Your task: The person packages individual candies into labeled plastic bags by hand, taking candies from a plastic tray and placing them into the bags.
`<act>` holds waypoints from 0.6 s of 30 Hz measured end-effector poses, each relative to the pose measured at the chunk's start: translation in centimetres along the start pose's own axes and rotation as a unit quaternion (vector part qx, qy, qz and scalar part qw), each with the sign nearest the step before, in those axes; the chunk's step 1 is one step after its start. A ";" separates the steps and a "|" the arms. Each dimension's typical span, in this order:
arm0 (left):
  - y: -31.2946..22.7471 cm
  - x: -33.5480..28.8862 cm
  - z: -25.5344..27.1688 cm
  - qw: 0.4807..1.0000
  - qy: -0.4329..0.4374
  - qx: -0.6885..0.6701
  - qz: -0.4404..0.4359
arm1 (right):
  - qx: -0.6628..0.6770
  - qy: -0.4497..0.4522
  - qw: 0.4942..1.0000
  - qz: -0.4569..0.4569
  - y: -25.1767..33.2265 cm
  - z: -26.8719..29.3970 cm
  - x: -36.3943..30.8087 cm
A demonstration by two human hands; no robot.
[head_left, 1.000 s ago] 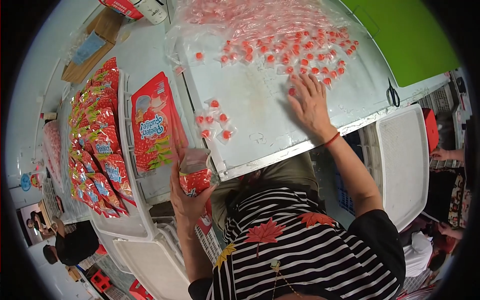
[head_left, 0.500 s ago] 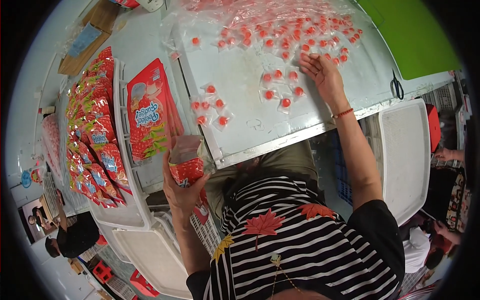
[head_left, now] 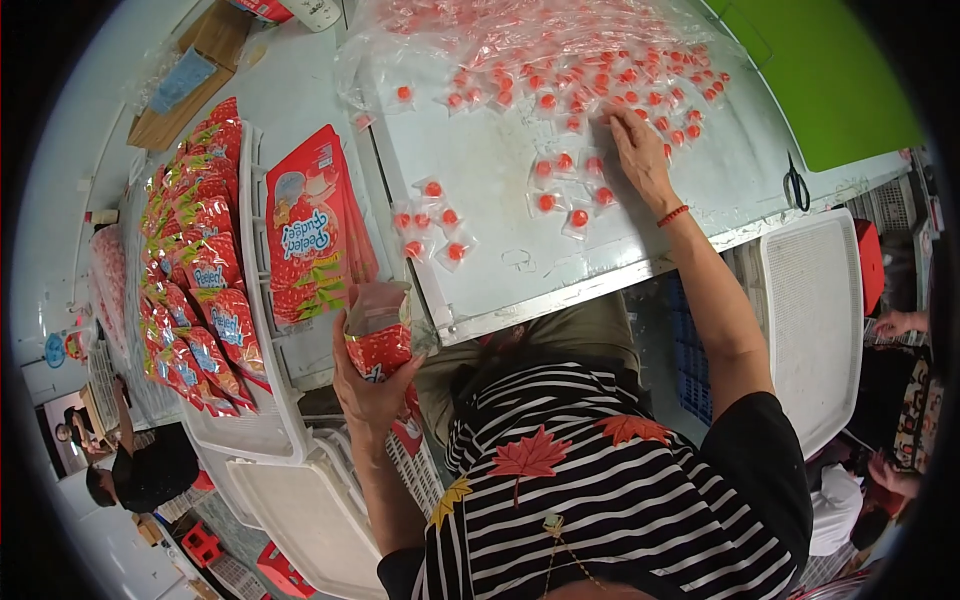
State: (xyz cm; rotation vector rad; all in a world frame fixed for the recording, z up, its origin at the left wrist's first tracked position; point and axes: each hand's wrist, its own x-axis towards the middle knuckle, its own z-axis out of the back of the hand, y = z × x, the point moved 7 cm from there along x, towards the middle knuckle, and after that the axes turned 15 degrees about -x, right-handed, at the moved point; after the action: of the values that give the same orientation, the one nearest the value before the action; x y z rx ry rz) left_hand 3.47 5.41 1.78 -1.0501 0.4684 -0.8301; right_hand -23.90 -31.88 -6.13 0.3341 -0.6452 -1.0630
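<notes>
My left hand (head_left: 372, 395) is wrapped around a red strawberry-print pouch (head_left: 380, 340) at the table's near edge, its mouth gaping upward. Over the table, my right hand (head_left: 645, 160) reaches to the near side of a spread of red, clear-wrapped candies (head_left: 627, 75). Its fingers are bent and slightly apart, the tips down among the wrappers; no candy shows plainly in them. Left of this hand lies a small group of wrapped candies (head_left: 546, 202). Another small group (head_left: 432, 188) sits farther left, close to the table's seam.
Flat red pouches (head_left: 305, 225) are stacked left of the seam. Beside them, a white crate (head_left: 252, 190) borders several filled pouches (head_left: 205, 275). Scissors (head_left: 796, 185) and a green board (head_left: 810, 80) lie at right. White trays (head_left: 812, 330) flank me; other people are farther off.
My right hand has shifted slightly, its fingers now bent down more steeply among the candies. My left hand keeps hold of the pouch. The whole view has shifted a little.
</notes>
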 end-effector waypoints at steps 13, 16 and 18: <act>-1.2 1.0 -1.3 0.999 0.029 -0.008 -0.022 | -0.166 0.016 0.957 0.237 13.4 -2.3 -7.0; -0.8 0.9 -1.5 0.999 0.032 -0.024 -0.019 | -0.154 0.027 0.962 0.224 16.2 -5.0 -7.8; -1.0 0.5 -1.3 0.999 0.022 -0.015 -0.028 | -0.153 0.021 0.962 0.224 18.6 -5.9 -8.0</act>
State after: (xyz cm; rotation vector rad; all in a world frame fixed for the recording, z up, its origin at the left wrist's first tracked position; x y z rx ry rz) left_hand 2.53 4.03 2.17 -1.0793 0.4919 -0.9002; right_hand -9.75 -16.48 -3.10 -0.0612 -0.4766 -0.7013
